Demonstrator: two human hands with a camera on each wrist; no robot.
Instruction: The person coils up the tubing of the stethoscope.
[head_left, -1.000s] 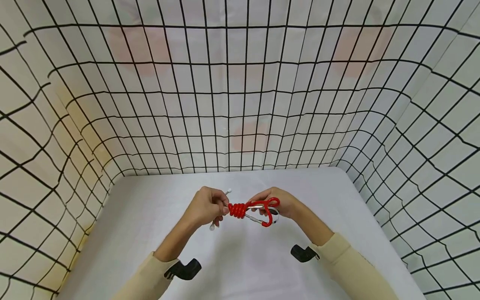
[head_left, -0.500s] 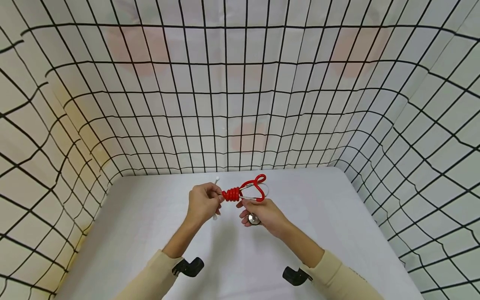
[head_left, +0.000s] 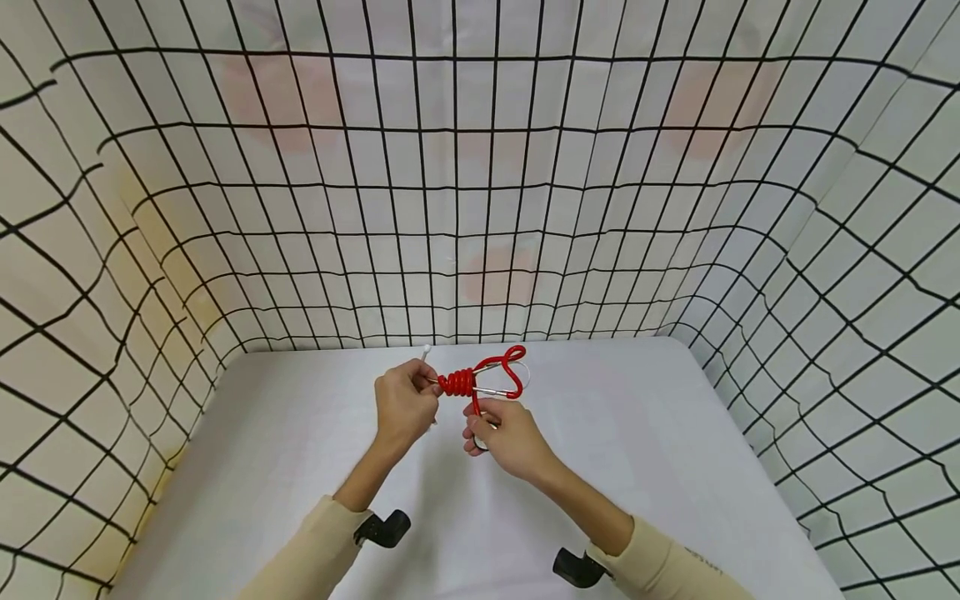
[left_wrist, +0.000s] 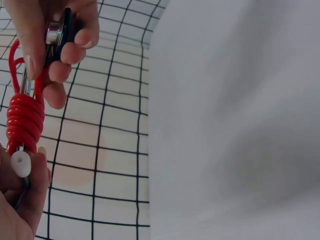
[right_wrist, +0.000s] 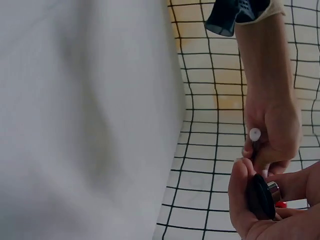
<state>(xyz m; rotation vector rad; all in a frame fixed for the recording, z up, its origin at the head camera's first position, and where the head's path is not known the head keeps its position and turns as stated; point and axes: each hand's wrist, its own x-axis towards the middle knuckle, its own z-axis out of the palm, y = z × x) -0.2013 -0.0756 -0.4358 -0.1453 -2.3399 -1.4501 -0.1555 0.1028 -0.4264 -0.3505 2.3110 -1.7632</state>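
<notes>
Both hands hold a stethoscope above the table; its red tubing [head_left: 457, 382] is wound in several tight turns around the metal ear tubes. My left hand [head_left: 405, 404] pinches the ear tubes at the left end of the coil. White ear tips [left_wrist: 21, 164] stick out past those fingers. From the coil's right side, a red loop [head_left: 517, 354] and bare metal tubing extend. Just below that loop, my right hand [head_left: 510, 433] grips the round chest piece [right_wrist: 261, 197] and the short length of tube leading to it. The chest piece has a black rim and a metal stem.
A white-covered table [head_left: 615, 467] lies beneath the hands. Black wire mesh [head_left: 487, 183] rises behind it and along both sides, with pale cloth beyond. Each sleeve cuff carries a black wrist camera [head_left: 384, 529].
My right hand has come from behind the red loop to below it, drawing the chest piece left and nearer to me. The coil and my left hand have shifted left and slightly away.
</notes>
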